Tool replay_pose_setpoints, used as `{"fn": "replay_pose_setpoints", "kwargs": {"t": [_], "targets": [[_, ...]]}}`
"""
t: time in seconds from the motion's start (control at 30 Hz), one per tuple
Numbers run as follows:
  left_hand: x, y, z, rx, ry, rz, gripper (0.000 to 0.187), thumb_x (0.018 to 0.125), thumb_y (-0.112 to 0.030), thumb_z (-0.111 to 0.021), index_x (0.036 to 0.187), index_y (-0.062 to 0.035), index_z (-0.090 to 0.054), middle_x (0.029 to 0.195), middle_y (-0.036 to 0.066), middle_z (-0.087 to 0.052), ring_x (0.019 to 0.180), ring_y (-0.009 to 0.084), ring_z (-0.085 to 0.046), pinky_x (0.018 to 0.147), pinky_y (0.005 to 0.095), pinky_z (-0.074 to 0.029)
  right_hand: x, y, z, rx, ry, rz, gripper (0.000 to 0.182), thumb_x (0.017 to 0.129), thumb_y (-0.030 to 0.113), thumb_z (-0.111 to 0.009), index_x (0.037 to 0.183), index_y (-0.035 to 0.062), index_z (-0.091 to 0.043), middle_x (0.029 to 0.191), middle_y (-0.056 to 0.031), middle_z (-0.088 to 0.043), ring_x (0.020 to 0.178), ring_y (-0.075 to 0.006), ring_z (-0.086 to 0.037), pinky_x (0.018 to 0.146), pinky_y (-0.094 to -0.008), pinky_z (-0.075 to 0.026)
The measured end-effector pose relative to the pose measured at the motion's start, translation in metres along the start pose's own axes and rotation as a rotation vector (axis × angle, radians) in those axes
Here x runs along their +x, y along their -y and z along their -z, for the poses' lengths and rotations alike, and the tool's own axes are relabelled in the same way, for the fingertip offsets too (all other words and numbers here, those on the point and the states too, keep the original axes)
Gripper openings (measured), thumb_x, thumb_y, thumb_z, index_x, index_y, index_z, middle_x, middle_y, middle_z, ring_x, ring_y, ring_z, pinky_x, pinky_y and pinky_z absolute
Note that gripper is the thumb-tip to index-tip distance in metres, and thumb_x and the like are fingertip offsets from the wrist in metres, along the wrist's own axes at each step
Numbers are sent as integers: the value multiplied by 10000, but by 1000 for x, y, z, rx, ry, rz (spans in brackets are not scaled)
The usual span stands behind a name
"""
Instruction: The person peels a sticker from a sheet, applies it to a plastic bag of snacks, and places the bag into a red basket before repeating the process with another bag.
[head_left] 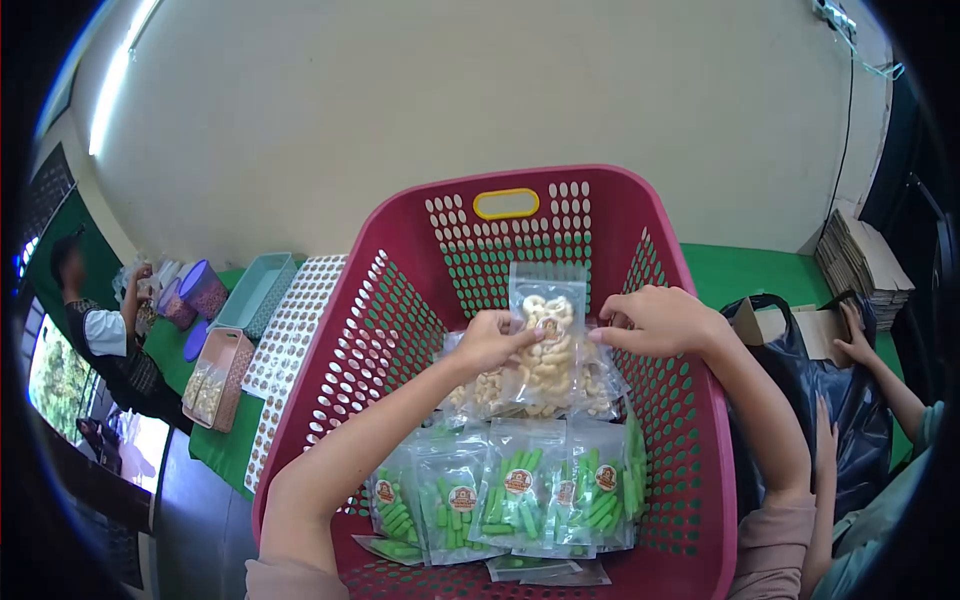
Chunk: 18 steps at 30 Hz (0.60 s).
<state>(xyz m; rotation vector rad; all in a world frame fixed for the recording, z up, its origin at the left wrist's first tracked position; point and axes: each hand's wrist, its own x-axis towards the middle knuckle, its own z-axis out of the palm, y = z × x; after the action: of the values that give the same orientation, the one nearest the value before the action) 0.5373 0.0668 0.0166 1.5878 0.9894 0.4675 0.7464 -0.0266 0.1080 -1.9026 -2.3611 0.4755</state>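
My left hand (492, 343) pinches the left side of a clear pouch of pale ring-shaped snacks (548, 372), thumb on its front by the round sticker. The pouch stands upright inside a large dark red plastic basket (395, 215). Close to the pouch's right edge is my right hand (662, 320), its fingers loosely curled and apart, with nothing between them. More pouches of pale snacks (480, 390) lie behind and beside the held one. Nearer to me, several clear pouches of green stick-shaped snacks (518, 490) with round stickers stand in the basket.
Left of the basket lie sheets of round stickers (305, 320), a teal tray (262, 285), a pink basket (222, 375) and purple-lidded tubs (203, 290) on a green cloth. A person (100, 330) stands far left. At right, another person's hands (853, 338) touch a black plastic bag (840, 400) near stacked cardboard (865, 265).
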Motion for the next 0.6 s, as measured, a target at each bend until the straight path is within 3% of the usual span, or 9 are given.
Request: {"fn": "replay_pose_setpoints", "kwargs": {"t": [0.03, 0.13, 0.17, 0.3, 0.47, 0.53, 0.57, 0.6], "targets": [[-3, 5, -6, 6, -21, 43, 301, 730, -292, -663, 698, -10, -561, 632, 2, -548, 544, 57, -516, 473, 206, -461, 2, 0, 0, 61, 61, 38, 454, 794, 438, -479, 963, 24, -554, 826, -120, -621, 787, -258, -597, 693, -341, -460], [7, 30, -21, 55, 9, 118, 290, 721, -286, -673, 721, -11, -581, 629, 7, -553, 523, 59, -503, 451, 207, -435, 5, -6, 5, 82, 109, 6, 450, 790, 438, -484, 975, 34, -552, 836, -118, -622, 788, -245, -597, 695, -343, -459], [10, 36, -25, 68, 22, 105, 292, 729, -310, -663, 742, -30, -583, 625, -32, -538, 511, 34, -463, 436, 198, -390, 2, -5, 5, 79, 62, 13, 438, 788, 429, -492, 979, 39, -547, 842, -113, -622, 779, -248, -598, 686, -341, -461], [10, 23, -44, 73, 88, 158, 338, 714, -368, -662, 671, -42, -583, 571, -21, -522, 478, 39, -444, 407, 206, -328, 1, -10, 2, 107, 51, 78, 426, 787, 418, -497, 974, 39, -545, 842, -91, -625, 772, -256, -597, 679, -340, -461], [18, 37, -58, 100, 82, 195, 399, 722, -410, -637, 688, -18, -573, 535, 11, -524, 481, 77, -505, 440, 227, -396, 1, -9, 3, 156, 38, 45, 461, 760, 452, -494, 941, 34, -567, 829, -135, -621, 789, -286, -594, 705, -352, -456], [12, 35, -50, 493, 46, -134, 422, 730, -388, -629, 741, 30, -576, 539, 80, -556, 512, 127, -563, 476, 259, -436, 3, -11, 3, 174, 28, 40, 451, 758, 446, -504, 919, 31, -574, 816, -136, -621, 778, -280, -595, 695, -346, -456], [10, 34, -41, 628, 34, -283, 396, 738, -324, -619, 797, 65, -577, 590, 156, -583, 530, 196, -593, 501, 297, -457, 6, -15, 0, 168, -2, 38, 437, 760, 438, -510, 899, 29, -579, 804, -135, -620, 765, -275, -596, 685, -343, -456], [6, 27, -28, 632, 21, -286, 396, 738, -324, -619, 797, 65, -577, 590, 156, -583, 530, 196, -593, 501, 297, -457, 7, -15, 0, 165, -36, 38, 424, 762, 430, -516, 879, 27, -583, 792, -135, -620, 753, -270, -596, 675, -339, -455]]}}
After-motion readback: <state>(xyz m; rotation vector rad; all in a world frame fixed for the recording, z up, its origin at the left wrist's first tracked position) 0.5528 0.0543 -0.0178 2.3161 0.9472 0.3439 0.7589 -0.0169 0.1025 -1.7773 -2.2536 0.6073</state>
